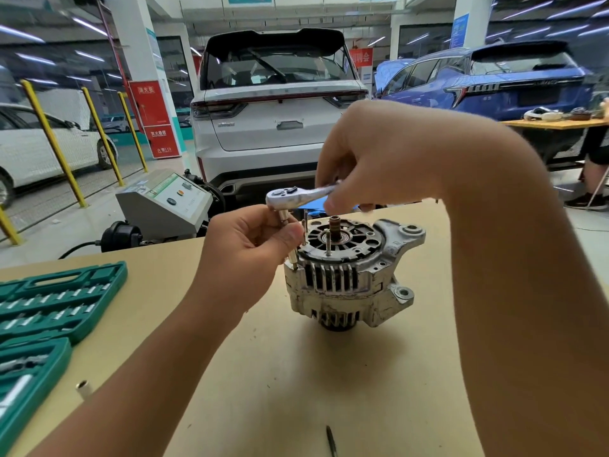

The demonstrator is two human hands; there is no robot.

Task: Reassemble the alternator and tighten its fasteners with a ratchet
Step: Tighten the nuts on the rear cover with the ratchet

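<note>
The silver alternator (349, 278) stands on the tan table (296, 374), shaft end up, with thin studs rising from its top. Above its left rim I hold a chrome ratchet (296, 194) level. My right hand (372, 156) grips the ratchet's handle from above. My left hand (253, 239) pinches the socket and extension (286, 219) that hang under the ratchet head and reach down to a stud (294, 262) at the alternator's left edge. The lower part of the extension is hidden behind my left fingers.
An open green socket case (49, 308) lies at the table's left edge. A loose socket (82, 389) and a dark pen-like tool (331, 440) lie near the front. Behind the table stand a grey machine (164, 202), a white car (280, 110) and a blue car (494, 80).
</note>
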